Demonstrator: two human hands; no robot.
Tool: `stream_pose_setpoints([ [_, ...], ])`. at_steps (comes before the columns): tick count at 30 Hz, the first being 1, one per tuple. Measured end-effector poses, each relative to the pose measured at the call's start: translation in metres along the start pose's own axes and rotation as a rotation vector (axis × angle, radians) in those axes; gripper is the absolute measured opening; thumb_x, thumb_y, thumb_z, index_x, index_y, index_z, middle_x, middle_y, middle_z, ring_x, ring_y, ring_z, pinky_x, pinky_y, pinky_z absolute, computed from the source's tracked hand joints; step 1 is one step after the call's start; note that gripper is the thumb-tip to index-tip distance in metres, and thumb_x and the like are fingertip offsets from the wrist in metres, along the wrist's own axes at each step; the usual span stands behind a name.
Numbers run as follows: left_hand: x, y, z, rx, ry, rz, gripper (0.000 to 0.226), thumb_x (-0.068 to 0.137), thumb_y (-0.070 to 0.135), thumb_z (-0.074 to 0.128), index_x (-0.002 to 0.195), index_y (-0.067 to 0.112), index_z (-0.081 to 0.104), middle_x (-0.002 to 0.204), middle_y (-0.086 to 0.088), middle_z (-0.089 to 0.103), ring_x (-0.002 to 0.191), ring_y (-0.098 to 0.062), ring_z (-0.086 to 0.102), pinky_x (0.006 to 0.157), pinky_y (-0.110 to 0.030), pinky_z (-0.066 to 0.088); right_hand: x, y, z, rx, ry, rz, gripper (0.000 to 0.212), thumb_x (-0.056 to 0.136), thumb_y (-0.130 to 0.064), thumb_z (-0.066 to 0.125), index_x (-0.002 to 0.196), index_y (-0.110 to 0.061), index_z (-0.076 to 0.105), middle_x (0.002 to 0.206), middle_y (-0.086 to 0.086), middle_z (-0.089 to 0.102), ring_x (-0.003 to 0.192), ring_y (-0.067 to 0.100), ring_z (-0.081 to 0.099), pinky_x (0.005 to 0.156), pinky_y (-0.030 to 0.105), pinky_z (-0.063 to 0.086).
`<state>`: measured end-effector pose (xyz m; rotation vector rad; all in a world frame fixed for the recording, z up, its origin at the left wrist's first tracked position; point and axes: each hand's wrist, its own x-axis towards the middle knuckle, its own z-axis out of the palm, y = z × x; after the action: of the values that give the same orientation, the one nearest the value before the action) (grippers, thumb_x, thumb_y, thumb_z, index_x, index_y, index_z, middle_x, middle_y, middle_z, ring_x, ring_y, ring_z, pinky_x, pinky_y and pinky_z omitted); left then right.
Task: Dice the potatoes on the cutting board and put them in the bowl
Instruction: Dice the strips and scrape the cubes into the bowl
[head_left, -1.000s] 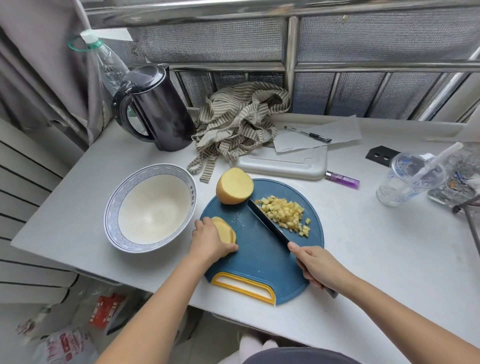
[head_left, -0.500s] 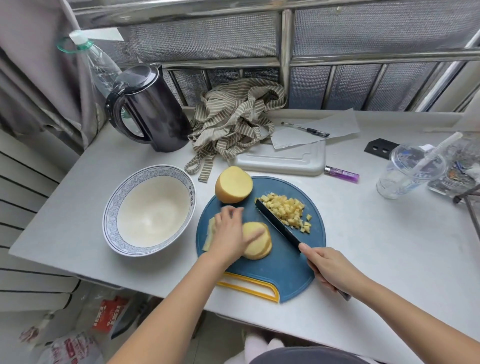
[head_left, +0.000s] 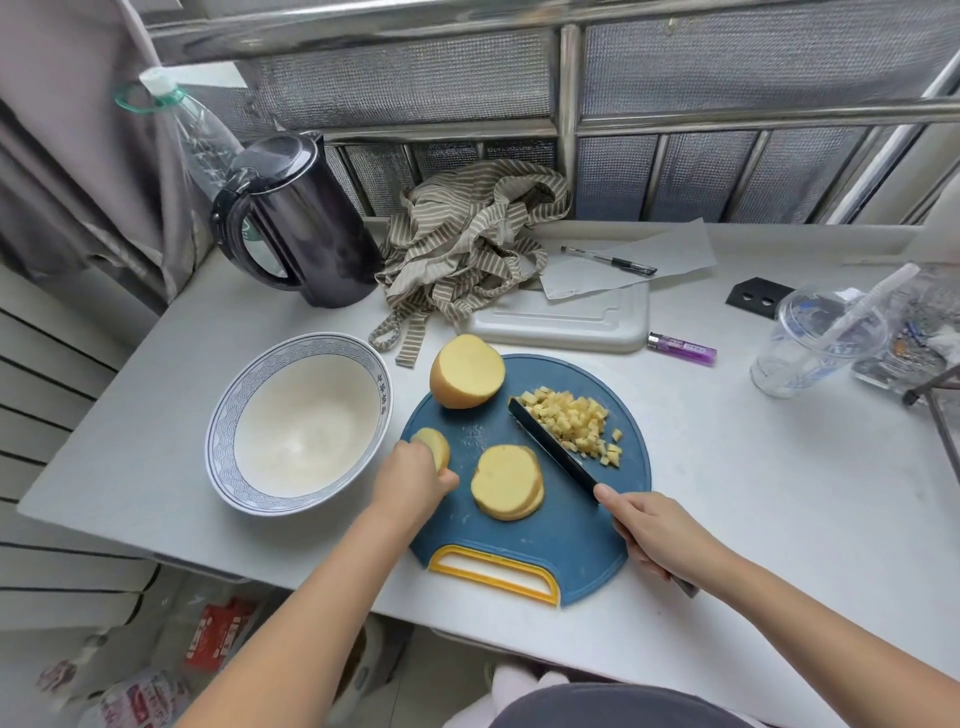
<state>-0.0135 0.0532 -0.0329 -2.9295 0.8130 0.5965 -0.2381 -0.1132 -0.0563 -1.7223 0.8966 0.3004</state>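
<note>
On the round blue cutting board lie a peeled half potato at the far left edge, a pile of potato dice at the far right, and a short stack of potato slices in the middle. My left hand grips a smaller potato piece at the board's left rim. My right hand holds a black knife, its blade flat on the board beside the dice. An empty white bowl with a blue patterned rim stands left of the board.
A black kettle and a plastic bottle stand at the back left. A striped cloth, a white board, paper with a pen, a purple lighter and a plastic cup lie behind and right.
My left hand left the stack of slices in the middle of the board and moved back left to the smaller potato piece. The knife stayed beside the dice.
</note>
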Motion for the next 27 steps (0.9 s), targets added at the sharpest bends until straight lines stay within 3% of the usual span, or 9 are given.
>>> stream_pose_setpoints([
  [3, 0.002, -0.007, 0.002, 0.104, -0.013, 0.064, 0.044, 0.088, 0.041, 0.060, 0.110, 0.003, 0.051, 0.110, -0.012, 0.056, 0.095, -0.027, 0.059, 0.069, -0.025, 0.035, 0.001, 0.001, 0.001, 0.005, 0.000, -0.004, 0.057, 0.093, -0.063, 0.042, 0.062, -0.017, 0.034, 0.043, -0.003, 0.038, 0.042, 0.021, 0.034, 0.044, 0.027, 0.035],
  [7, 0.002, -0.015, 0.005, 0.108, -0.055, 0.075, 0.071, 0.078, 0.064, 0.063, 0.118, 0.006, 0.048, 0.116, -0.011, 0.050, 0.101, -0.027, 0.058, 0.081, -0.030, 0.043, 0.001, 0.001, 0.002, 0.017, -0.008, -0.005, 0.057, 0.093, -0.064, 0.043, 0.062, -0.016, 0.035, 0.045, -0.001, 0.038, 0.042, 0.021, 0.033, 0.044, 0.027, 0.034],
  [9, 0.003, -0.017, 0.004, 0.065, -0.033, 0.055, 0.066, 0.080, 0.059, 0.064, 0.118, 0.007, 0.051, 0.115, -0.012, 0.051, 0.100, -0.028, 0.058, 0.085, -0.031, 0.043, 0.002, 0.001, 0.002, 0.009, -0.004, -0.008, 0.057, 0.093, -0.063, 0.042, 0.062, -0.016, 0.035, 0.044, -0.002, 0.038, 0.041, 0.021, 0.034, 0.044, 0.026, 0.034],
  [14, -0.002, -0.014, -0.001, -0.062, 0.114, 0.103, 0.015, 0.087, 0.019, 0.053, 0.093, 0.005, 0.052, 0.085, -0.018, 0.062, 0.083, -0.037, 0.059, 0.065, -0.035, 0.036, 0.001, 0.000, 0.002, 0.017, -0.011, -0.009, 0.056, 0.094, -0.062, 0.042, 0.063, -0.016, 0.035, 0.046, -0.001, 0.037, 0.042, 0.021, 0.032, 0.042, 0.026, 0.033],
  [17, -0.001, -0.011, -0.006, -0.097, 0.190, 0.052, 0.022, 0.086, 0.007, 0.047, 0.103, -0.005, 0.056, 0.094, -0.026, 0.065, 0.087, -0.040, 0.059, 0.067, -0.036, 0.037, 0.000, 0.000, 0.001, 0.020, -0.014, -0.010, 0.055, 0.094, -0.061, 0.042, 0.063, -0.016, 0.035, 0.047, 0.000, 0.037, 0.042, 0.020, 0.032, 0.042, 0.025, 0.032],
  [20, -0.011, 0.004, -0.011, -0.077, 0.248, 0.110, 0.031, 0.090, 0.009, 0.045, 0.118, 0.000, 0.055, 0.095, -0.023, 0.067, 0.088, -0.039, 0.060, 0.071, -0.040, 0.041, 0.000, -0.001, 0.001, 0.014, -0.013, -0.011, 0.055, 0.095, -0.061, 0.041, 0.064, -0.015, 0.036, 0.047, 0.000, 0.037, 0.042, 0.019, 0.033, 0.042, 0.024, 0.033],
  [23, -0.030, 0.041, -0.007, 0.102, 0.214, 0.210, 0.051, 0.097, 0.018, 0.038, 0.146, 0.007, 0.028, 0.116, -0.014, 0.064, 0.102, -0.033, 0.061, 0.080, -0.037, 0.043, 0.000, -0.001, 0.002, 0.025, -0.021, -0.004, 0.055, 0.095, -0.061, 0.041, 0.064, -0.015, 0.036, 0.047, 0.000, 0.037, 0.041, 0.020, 0.032, 0.042, 0.025, 0.033],
  [25, -0.040, 0.062, 0.005, 0.147, 0.170, 0.288, 0.056, 0.099, 0.021, 0.038, 0.150, 0.008, 0.019, 0.136, -0.009, 0.053, 0.109, -0.030, 0.059, 0.081, -0.036, 0.044, -0.001, -0.001, 0.002, 0.044, -0.022, -0.004, 0.055, 0.095, -0.060, 0.041, 0.064, -0.015, 0.036, 0.045, -0.001, 0.036, 0.040, 0.018, 0.031, 0.042, 0.024, 0.032],
  [27, -0.046, 0.073, 0.019, 0.126, 0.132, 0.347, 0.053, 0.098, 0.025, 0.043, 0.146, 0.009, 0.027, 0.140, -0.006, 0.046, 0.115, -0.029, 0.055, 0.079, -0.036, 0.045, -0.002, -0.002, 0.002, 0.052, -0.016, -0.004, 0.055, 0.096, -0.059, 0.041, 0.064, -0.015, 0.036, 0.044, -0.002, 0.037, 0.039, 0.017, 0.031, 0.041, 0.023, 0.031],
])
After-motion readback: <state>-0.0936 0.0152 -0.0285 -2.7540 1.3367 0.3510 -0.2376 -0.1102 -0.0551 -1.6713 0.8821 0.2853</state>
